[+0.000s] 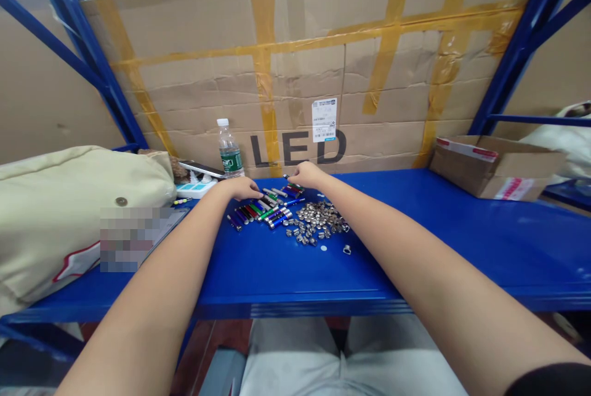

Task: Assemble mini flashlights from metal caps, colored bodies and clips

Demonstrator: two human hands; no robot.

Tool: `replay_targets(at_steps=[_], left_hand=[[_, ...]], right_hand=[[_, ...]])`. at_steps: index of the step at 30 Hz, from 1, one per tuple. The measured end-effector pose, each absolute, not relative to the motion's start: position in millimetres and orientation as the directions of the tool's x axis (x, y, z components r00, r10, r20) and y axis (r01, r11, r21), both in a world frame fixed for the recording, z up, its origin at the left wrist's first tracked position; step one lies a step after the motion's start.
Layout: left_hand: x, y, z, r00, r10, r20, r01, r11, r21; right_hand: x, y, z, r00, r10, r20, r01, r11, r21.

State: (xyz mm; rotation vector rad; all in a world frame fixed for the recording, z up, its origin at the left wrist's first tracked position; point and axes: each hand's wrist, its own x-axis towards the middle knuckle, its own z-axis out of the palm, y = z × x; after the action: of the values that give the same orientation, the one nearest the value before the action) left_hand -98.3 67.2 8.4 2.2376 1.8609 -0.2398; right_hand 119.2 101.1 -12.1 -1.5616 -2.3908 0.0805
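Note:
Several small metal tubes (pixel 244 214) in blue, red, green, black and silver lie in rough rows on the blue table (pixel 295 276). My left hand (pixel 244 188) is at the far left edge of these tubes, fingers curled together and pointing right; what they grip, if anything, is hidden. Behind the tubes, my right hand (pixel 306 175) has its fingers bent in a pinch pointing left. A small dark end shows at its fingertips, too little to name. In front of my right forearm spreads a heap of small silver metal caps (pixel 319 217).
A water bottle (pixel 229 153) stands at the back beside a white power strip (pixel 196 189). On the left rests a cream bag (pixel 83 199); an open cardboard box (pixel 489 168) sits at right. A large cardboard sheet (pixel 295 88) forms the back wall between blue posts.

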Motion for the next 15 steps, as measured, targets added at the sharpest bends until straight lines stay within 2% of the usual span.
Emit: replay_targets(at_steps=[3,6,9,15], left_hand=[[-104,68,7,0.183,0.948,-0.259,0.982,-0.166,0.085],[-111,69,5,0.193,0.945,-0.264,0.98,-0.169,0.108],[-116,70,2,0.222,0.94,-0.258,0.973,-0.197,0.12],[-108,70,0,0.203,0.959,-0.199,0.979,-0.203,0.023]], right_hand=[[132,115,-22,-0.247,0.943,0.222,0.933,0.293,-0.207],[137,124,-34,-0.211,0.953,0.217,0.942,0.257,-0.214],[139,128,-40,-0.264,0.941,0.212,0.926,0.308,-0.216],[128,119,-35,-0.421,0.856,0.302,0.853,0.486,-0.189]])
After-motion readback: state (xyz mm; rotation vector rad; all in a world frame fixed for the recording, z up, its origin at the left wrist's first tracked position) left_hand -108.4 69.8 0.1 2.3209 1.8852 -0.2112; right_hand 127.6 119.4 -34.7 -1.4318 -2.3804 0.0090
